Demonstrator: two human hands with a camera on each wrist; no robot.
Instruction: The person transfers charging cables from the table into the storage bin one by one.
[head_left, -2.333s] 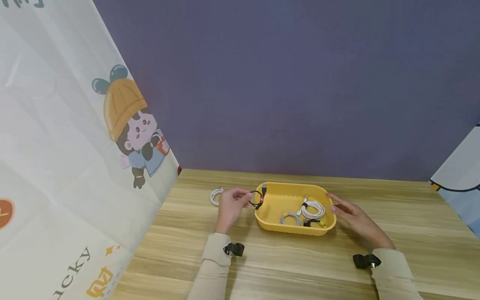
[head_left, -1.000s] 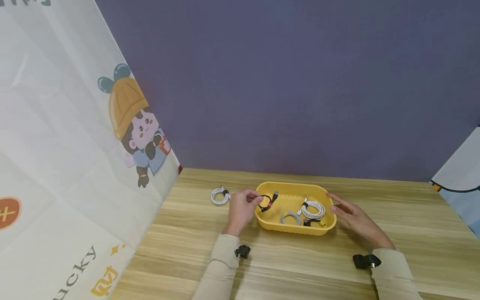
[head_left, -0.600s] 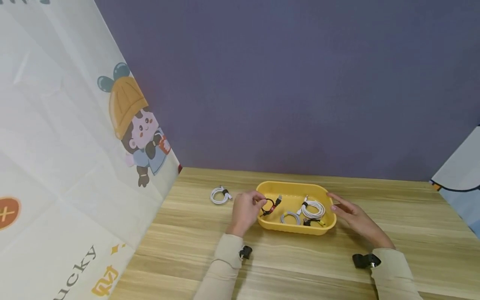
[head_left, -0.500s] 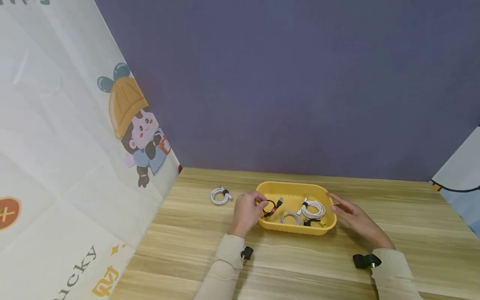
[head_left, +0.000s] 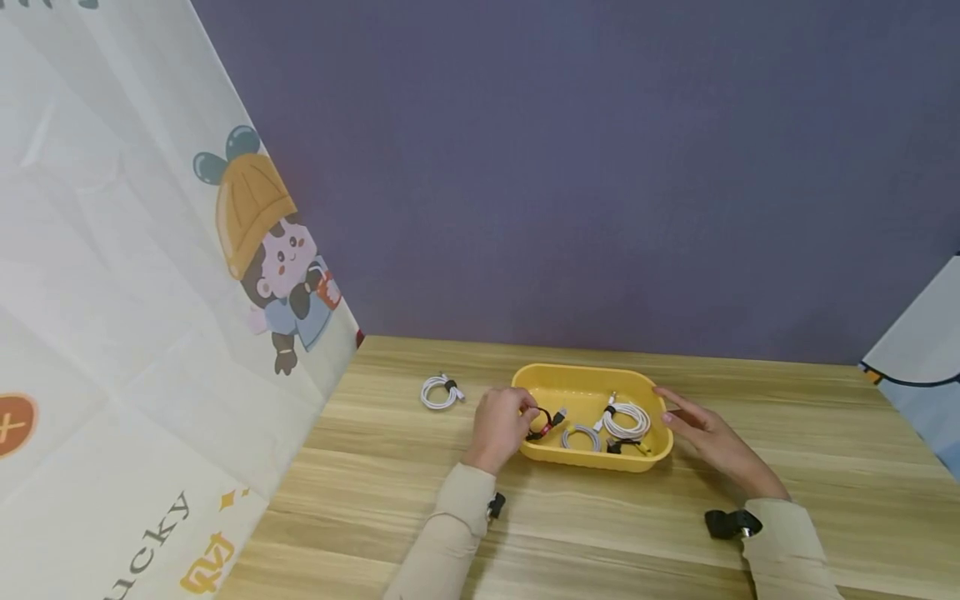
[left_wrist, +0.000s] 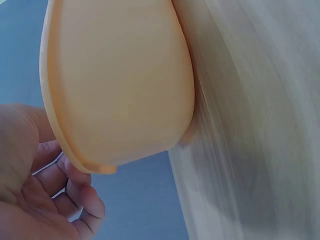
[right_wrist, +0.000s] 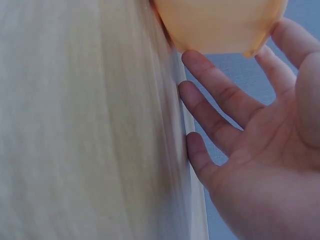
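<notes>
My left hand [head_left: 498, 427] reaches over the left end of a yellow plastic basket [head_left: 588, 459]. Its thumb and fingers pinch a small looped black USB cable [head_left: 557, 418] with a red tie, low inside the basket. In the left wrist view, the basket wall [left_wrist: 120, 80] hides the cable from sight. At the basket's right end rests my right hand [head_left: 712, 437], its fingers spread and fairly straight against the rim and wall. The right wrist view shows this hand [right_wrist: 255, 130] with fingertips touching the basket [right_wrist: 215, 25].
Inside the basket lie a coiled white cable [head_left: 628, 423], a coiled grey cable [head_left: 581, 438] and a short black-and-yellow piece [head_left: 630, 447]. Another white cable coil [head_left: 441, 392] with a black tie is on the wooden table [head_left: 600, 533], left of the basket. A dark partition [head_left: 585, 183] rises behind.
My left hand has carried the black USB cable rightward and down, from over the basket's left rim to low inside it. The right hand has stayed at the right end.
</notes>
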